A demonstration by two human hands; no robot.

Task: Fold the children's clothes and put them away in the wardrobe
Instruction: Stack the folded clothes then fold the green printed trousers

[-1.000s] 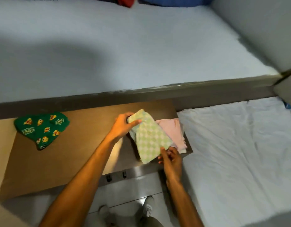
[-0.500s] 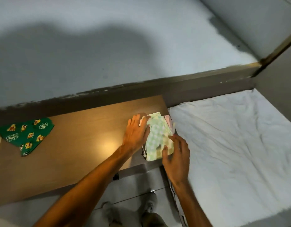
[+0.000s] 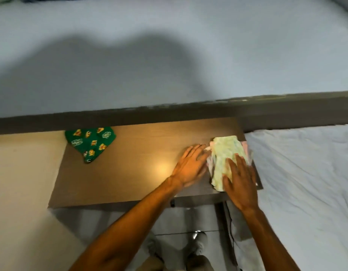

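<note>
A folded green-and-white checked garment (image 3: 226,155) is being pressed flat on top of a small pile of pink clothes (image 3: 245,148) at the right end of the brown counter (image 3: 130,173); the pile is lying close to the counter's right edge, just beside the white sheet (image 3: 306,173) of the bed. The right hand (image 3: 240,184) is being laid palm-down on the near part of the checked garment, grip wide, fingers straight and nothing being held. The left hand (image 3: 191,166) is being rested flat on the counter, fingertips touching the pile's left edge, grip likewise wide and holding nothing. A green patterned garment (image 3: 90,143) is lying unfolded at the far left of the counter, well apart from the pile. Both forearms are being stretched forward over the counter's near edge; the frame is slightly blurred.
</note>
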